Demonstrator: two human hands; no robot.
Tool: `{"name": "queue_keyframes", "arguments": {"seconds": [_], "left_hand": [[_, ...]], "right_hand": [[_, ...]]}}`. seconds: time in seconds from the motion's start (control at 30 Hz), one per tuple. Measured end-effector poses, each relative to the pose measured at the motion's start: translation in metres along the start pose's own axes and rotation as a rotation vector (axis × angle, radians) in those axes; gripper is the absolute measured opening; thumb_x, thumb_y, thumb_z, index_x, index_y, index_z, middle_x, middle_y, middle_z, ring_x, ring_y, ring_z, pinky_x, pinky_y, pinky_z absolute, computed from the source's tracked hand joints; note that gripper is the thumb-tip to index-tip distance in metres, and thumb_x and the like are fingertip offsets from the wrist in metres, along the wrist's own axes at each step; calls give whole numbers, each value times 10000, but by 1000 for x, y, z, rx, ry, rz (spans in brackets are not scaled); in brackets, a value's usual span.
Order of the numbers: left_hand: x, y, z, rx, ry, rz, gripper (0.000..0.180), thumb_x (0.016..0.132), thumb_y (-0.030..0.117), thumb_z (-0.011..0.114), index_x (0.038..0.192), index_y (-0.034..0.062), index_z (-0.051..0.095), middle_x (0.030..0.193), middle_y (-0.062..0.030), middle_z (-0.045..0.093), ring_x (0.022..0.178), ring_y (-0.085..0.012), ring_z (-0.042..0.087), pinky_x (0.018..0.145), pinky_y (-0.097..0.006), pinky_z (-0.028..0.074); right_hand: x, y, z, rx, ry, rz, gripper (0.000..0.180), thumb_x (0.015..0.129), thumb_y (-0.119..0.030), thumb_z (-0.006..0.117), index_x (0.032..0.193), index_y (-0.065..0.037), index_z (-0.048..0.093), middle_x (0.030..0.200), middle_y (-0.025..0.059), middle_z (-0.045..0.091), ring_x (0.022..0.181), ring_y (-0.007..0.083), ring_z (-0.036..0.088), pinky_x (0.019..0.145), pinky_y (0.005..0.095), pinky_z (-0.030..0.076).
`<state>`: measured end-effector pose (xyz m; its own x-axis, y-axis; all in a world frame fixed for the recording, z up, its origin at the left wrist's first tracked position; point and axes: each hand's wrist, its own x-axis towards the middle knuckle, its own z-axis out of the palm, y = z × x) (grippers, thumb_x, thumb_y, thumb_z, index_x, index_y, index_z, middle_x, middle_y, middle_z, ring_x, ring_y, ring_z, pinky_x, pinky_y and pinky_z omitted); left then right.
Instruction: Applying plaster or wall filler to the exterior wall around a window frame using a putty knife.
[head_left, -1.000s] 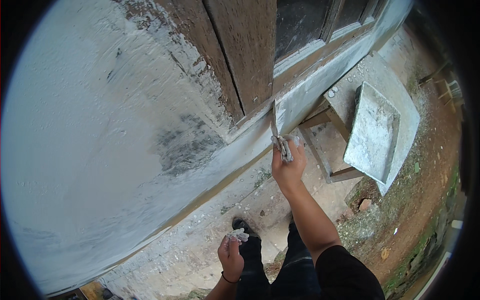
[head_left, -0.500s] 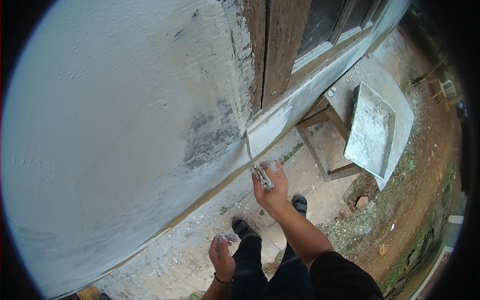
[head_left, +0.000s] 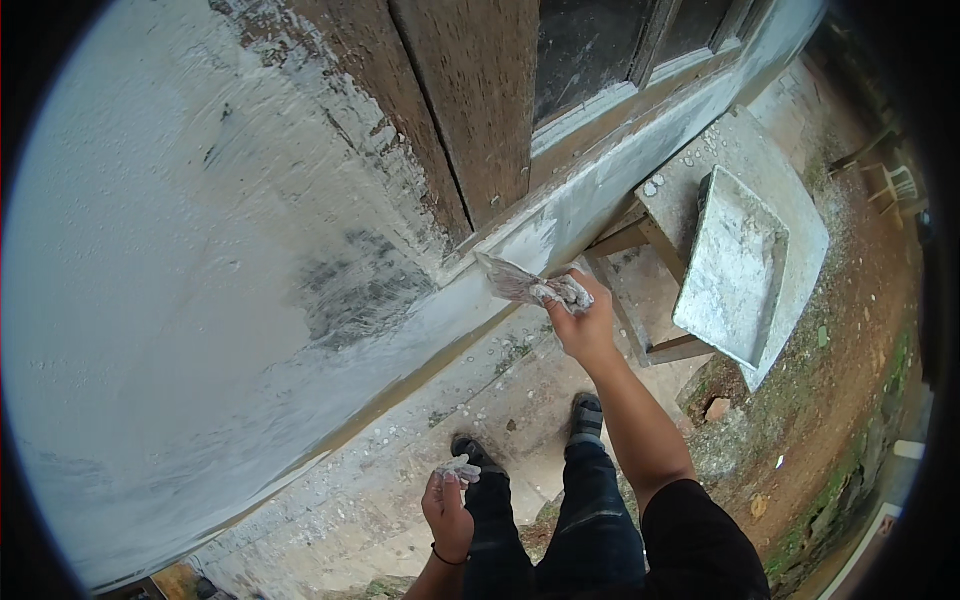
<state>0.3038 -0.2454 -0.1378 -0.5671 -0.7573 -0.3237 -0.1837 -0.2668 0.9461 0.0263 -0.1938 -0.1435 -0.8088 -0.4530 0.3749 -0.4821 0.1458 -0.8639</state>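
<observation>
Head view: our right hand (head_left: 588, 325) grips a grey, white-smeared flat-bladed scraper (head_left: 515, 282) pointing to ten o'clock near the white plastered wall (head_left: 180, 300), which too steep an angle might gouge, while our left hand (head_left: 450, 515) pinches a whitish lump (head_left: 459, 470).

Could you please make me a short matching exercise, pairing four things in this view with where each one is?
Column one
1. Scraper
2. Rectangular tray
3. Black wristband
4. Dark patch

Column two
A. Around the wrist of the left hand
B. On the pale wall, to the left of the wooden frame's lower corner in the picture
C. In the right hand
D. On the grey-topped table

Right pairs: 1-C, 2-D, 3-A, 4-B.
</observation>
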Motion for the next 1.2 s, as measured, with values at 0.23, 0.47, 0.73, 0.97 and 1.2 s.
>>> {"name": "queue_keyframes", "arguments": {"seconds": [0.23, 0.47, 0.73, 0.97, 1.2], "left_hand": [[-4, 10, 19, 39, -24, -26, 250, 904, 144, 380, 924, -48, 539, 807, -63, 579, 721, -89, 490, 665, -217, 374], [1, 19, 18, -54, 39, -34, 199, 885, 124, 394, 796, -10, 512, 761, -81, 552, 720, -135, 497, 681, -268, 384], [1, 21, -20, 31, 18, 4, 229, 900, 133, 384, 839, -29, 533, 787, -63, 566, 726, -98, 479, 677, -231, 379], [2, 29, -42, 9, 49, 64, 237, 898, 132, 380, 830, -27, 542, 783, -72, 574, 705, -104, 476, 664, -227, 368], [-9, 14, -32, -1, 89, 51, 243, 897, 126, 372, 831, -35, 541, 782, -66, 574, 703, -95, 475, 658, -227, 368]], "right_hand": [[-4, 12, -28, 175, 190, 143, 81, 733, -12, 584, 798, 13, 543, 679, 79, 546, 620, 134, 513, 581, 260, 409], [-16, -16, 24, -198, 250, -47, 139, 666, 11, 593, 792, 2, 534, 774, 176, 537, 706, 357, 508, 617, 389, 425], [-50, -60, 82, -189, 113, -145, 178, 648, 24, 602, 812, 22, 532, 784, 173, 537, 701, 342, 496, 599, 385, 420], [-73, -75, 80, -70, 119, -61, 161, 646, 9, 606, 793, -1, 539, 768, 156, 535, 727, 344, 496, 618, 388, 422], [-23, -30, 26, 3, 14, -19, 106, 694, -40, 597, 776, 5, 547, 720, 157, 544, 664, 338, 528, 591, 352, 419]]}}
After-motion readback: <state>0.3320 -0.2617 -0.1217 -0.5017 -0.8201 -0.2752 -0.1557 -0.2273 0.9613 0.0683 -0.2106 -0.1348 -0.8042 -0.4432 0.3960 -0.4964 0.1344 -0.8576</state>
